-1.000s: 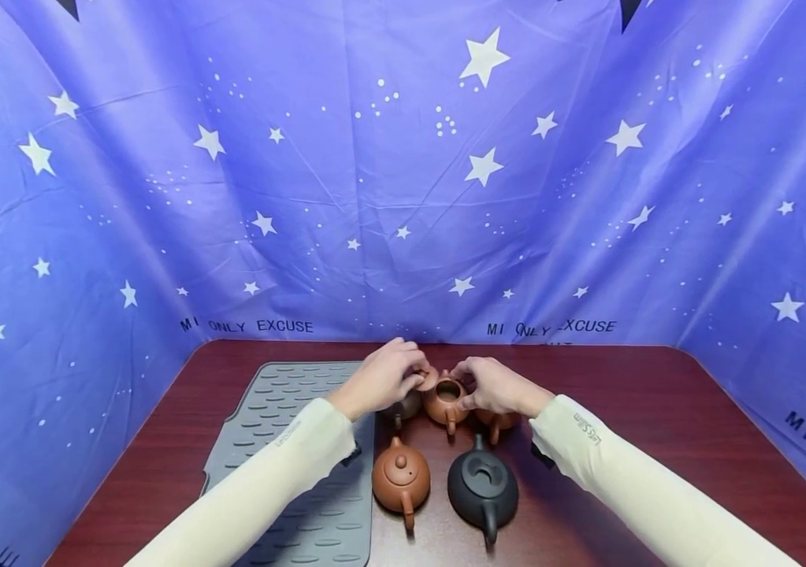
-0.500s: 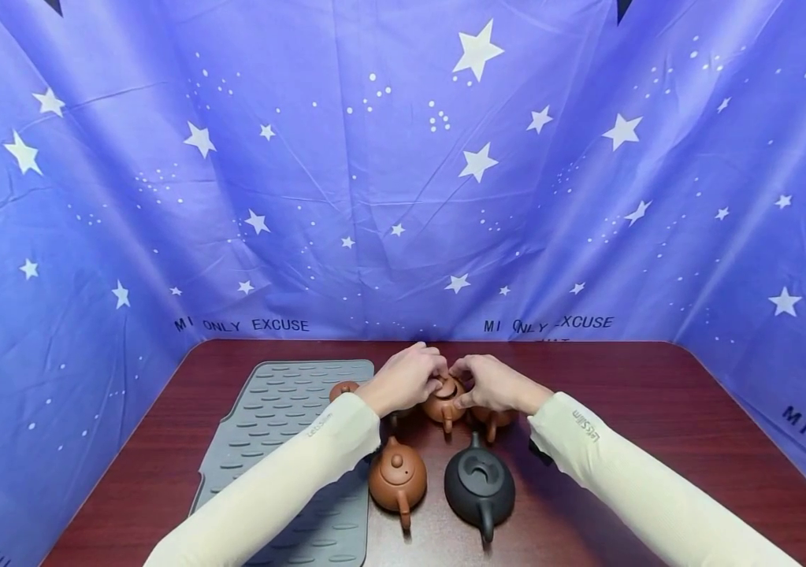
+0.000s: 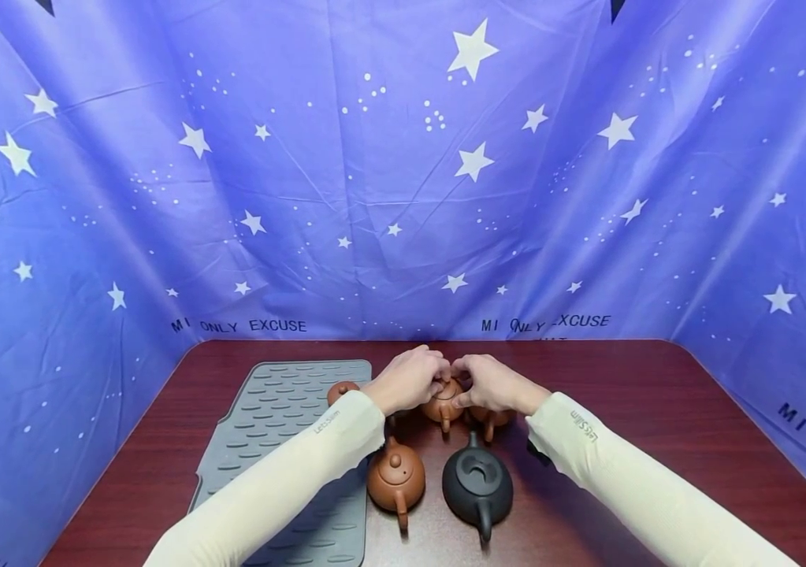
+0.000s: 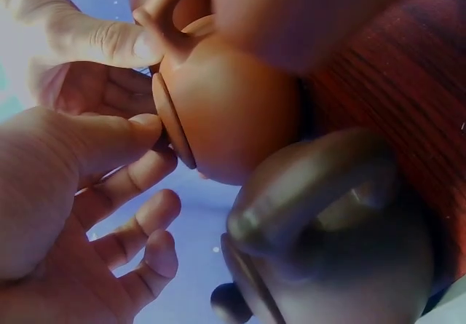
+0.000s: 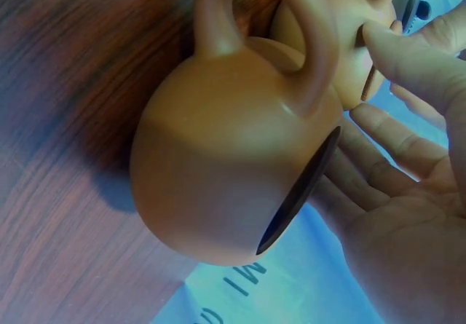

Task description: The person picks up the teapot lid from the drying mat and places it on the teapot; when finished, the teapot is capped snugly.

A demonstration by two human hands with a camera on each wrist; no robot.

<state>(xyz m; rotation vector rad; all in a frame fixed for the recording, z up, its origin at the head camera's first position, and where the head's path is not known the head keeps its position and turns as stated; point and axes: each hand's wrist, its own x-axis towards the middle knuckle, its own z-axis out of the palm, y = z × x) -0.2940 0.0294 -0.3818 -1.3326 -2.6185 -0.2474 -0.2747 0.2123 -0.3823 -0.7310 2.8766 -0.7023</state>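
Observation:
My left hand pinches the knob of a flat clay lid, which lies over the mouth of an orange-brown teapot. From the other side, my right hand holds this pot, its thumb on the body by the handle and its fingers across from it. Most of the knob is hidden by the left fingertips. Just right of it stands a second orange-brown teapot, lidless, with its dark mouth showing. A dark brown lidded teapot stands at the left, mostly hidden in the head view.
Nearer me are a lidded orange teapot and a black teapot. A grey ridged mat covers the table's left part, with a small orange knobbed piece partly behind my left sleeve. A starry blue cloth hangs behind the dark red table.
My left hand has moved right with the lid, from beside the teapot onto its mouth. The orange piece on the mat has come into view. My right hand has stayed at the pot.

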